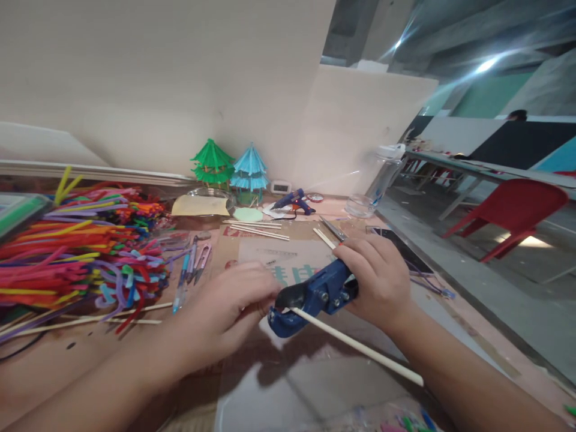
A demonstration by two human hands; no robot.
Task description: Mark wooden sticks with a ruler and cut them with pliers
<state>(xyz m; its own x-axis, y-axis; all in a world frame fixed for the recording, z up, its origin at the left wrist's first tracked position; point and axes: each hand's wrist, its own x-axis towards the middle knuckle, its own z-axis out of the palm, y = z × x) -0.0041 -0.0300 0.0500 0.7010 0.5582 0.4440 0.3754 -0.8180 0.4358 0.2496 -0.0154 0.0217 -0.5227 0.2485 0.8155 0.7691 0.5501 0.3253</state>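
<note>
My right hand [378, 273] grips the handles of a blue cutter [315, 295], whose black jaws close around a thin white stick [360, 348]. The stick runs from the jaws toward the lower right, ending near my right forearm. My left hand [229, 303] sits just left of the jaws, fingertips pinched at the stick's short end there. Both hands hover low over a brown cardboard-covered table [54, 366].
A heap of coloured pipe cleaners [81, 252] fills the left. Snips and pens [193, 264] lie beside it, loose sticks [256, 229] behind. Green [211, 162] and blue [249, 169] paper pagodas, a blue glue gun [294, 201] and a clear bottle [378, 186] stand at the back. A red chair [513, 210] is right.
</note>
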